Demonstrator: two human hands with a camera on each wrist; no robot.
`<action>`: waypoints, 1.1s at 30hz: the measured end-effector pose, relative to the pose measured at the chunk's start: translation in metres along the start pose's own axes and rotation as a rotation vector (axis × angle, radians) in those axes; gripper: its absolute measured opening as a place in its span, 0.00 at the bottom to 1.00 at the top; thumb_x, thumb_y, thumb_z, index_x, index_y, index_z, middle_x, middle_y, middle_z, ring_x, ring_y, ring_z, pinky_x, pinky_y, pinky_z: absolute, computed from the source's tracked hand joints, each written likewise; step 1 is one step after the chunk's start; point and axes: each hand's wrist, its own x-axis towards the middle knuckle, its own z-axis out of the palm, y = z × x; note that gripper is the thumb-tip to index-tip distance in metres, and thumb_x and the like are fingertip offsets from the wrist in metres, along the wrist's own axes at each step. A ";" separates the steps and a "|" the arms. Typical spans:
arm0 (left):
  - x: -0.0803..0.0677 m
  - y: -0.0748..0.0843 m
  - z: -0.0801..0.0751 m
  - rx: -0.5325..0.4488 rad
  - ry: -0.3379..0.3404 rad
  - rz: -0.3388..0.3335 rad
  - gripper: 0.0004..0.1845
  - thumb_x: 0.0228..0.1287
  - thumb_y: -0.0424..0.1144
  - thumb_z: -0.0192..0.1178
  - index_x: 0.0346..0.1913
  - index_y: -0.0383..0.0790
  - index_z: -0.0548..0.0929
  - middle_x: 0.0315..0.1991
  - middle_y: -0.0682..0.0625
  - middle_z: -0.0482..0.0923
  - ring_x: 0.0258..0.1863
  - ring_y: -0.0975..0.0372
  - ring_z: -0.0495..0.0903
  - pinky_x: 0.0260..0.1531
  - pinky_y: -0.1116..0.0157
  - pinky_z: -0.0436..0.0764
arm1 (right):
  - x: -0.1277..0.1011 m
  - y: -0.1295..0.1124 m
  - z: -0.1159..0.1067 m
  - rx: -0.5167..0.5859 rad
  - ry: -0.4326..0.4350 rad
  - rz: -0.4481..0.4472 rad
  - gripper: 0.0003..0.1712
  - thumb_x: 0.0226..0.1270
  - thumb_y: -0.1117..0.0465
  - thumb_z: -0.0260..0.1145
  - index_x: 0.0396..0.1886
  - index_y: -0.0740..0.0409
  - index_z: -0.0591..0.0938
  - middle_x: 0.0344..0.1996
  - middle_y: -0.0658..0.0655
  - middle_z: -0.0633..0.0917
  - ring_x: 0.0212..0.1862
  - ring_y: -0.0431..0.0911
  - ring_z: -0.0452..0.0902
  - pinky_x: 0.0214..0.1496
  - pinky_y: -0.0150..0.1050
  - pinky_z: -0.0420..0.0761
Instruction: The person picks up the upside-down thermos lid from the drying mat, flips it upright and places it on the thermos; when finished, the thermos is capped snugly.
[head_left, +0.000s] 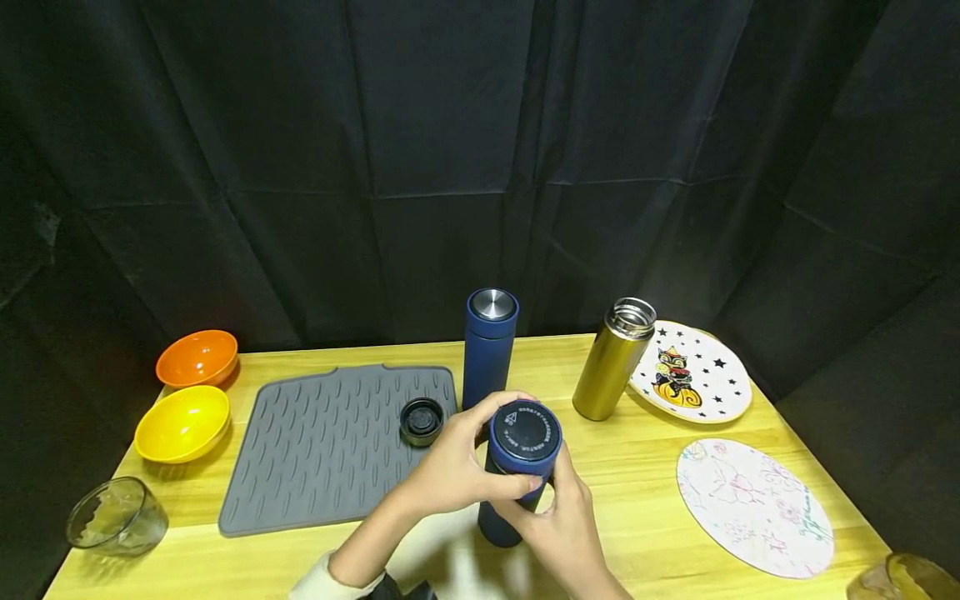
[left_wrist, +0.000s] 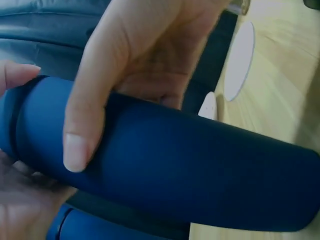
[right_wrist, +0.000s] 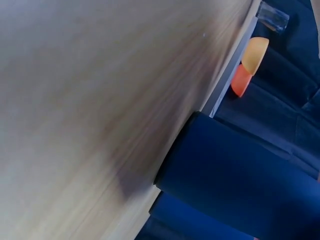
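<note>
A dark blue vacuum flask point(head_left: 498, 523) is between both hands at the table's front middle, its round black top printed with white lettering. My left hand point(head_left: 459, 468) grips its upper end around the lid point(head_left: 527, 432), thumb across the near side. Lower down, my right hand point(head_left: 564, 527) holds the body, its thumb lying along the blue surface in the left wrist view. The flask's base point(right_wrist: 175, 150) is close over the table in the right wrist view. A second blue flask point(head_left: 487, 367) with a steel-topped lid stands just behind.
A grey drying mat point(head_left: 315, 450) at left bears a black cap point(head_left: 422, 419). Orange point(head_left: 197, 360) and yellow point(head_left: 182, 425) bowls and a glass point(head_left: 120, 521) line the left edge. To the right are a lidless gold flask point(head_left: 609, 375), a patterned plate point(head_left: 712, 375) and a drawn-on oval mat point(head_left: 753, 508).
</note>
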 end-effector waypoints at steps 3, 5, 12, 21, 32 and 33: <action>0.000 -0.002 0.004 -0.040 0.003 -0.009 0.43 0.46 0.34 0.76 0.67 0.47 0.69 0.62 0.53 0.74 0.61 0.62 0.74 0.65 0.59 0.71 | -0.001 0.001 0.000 0.007 -0.006 -0.016 0.50 0.40 0.64 0.83 0.67 0.53 0.71 0.53 0.51 0.85 0.53 0.46 0.82 0.55 0.44 0.82; 0.000 -0.002 0.008 -0.034 0.038 -0.023 0.45 0.45 0.37 0.78 0.68 0.48 0.67 0.62 0.53 0.73 0.61 0.63 0.73 0.66 0.61 0.70 | -0.001 0.001 0.000 0.006 -0.008 -0.033 0.49 0.40 0.65 0.83 0.66 0.54 0.72 0.53 0.52 0.85 0.52 0.46 0.82 0.54 0.43 0.82; -0.001 -0.006 0.013 -0.147 0.068 0.064 0.42 0.49 0.35 0.70 0.69 0.40 0.64 0.65 0.44 0.70 0.63 0.55 0.71 0.67 0.59 0.67 | -0.001 0.003 0.000 0.027 -0.027 -0.015 0.49 0.42 0.64 0.83 0.67 0.54 0.71 0.55 0.53 0.84 0.54 0.46 0.81 0.54 0.44 0.82; -0.002 -0.003 0.016 0.008 0.135 0.119 0.46 0.50 0.41 0.68 0.73 0.44 0.58 0.71 0.49 0.62 0.70 0.57 0.63 0.70 0.51 0.61 | 0.002 0.004 -0.001 0.008 -0.015 -0.083 0.47 0.41 0.65 0.83 0.65 0.56 0.72 0.54 0.53 0.85 0.53 0.46 0.82 0.55 0.44 0.81; -0.004 -0.003 0.010 -0.062 0.137 0.077 0.44 0.47 0.37 0.74 0.69 0.46 0.64 0.67 0.48 0.69 0.66 0.57 0.69 0.68 0.56 0.66 | 0.001 0.002 -0.001 0.031 -0.021 -0.053 0.46 0.42 0.64 0.82 0.64 0.54 0.73 0.53 0.51 0.85 0.52 0.44 0.82 0.55 0.44 0.81; -0.005 -0.004 0.009 -0.094 0.119 0.090 0.42 0.50 0.36 0.72 0.69 0.43 0.65 0.67 0.47 0.70 0.66 0.57 0.70 0.68 0.57 0.66 | 0.001 0.002 -0.001 0.031 -0.022 -0.038 0.46 0.42 0.64 0.82 0.64 0.53 0.73 0.53 0.50 0.85 0.53 0.44 0.81 0.55 0.44 0.81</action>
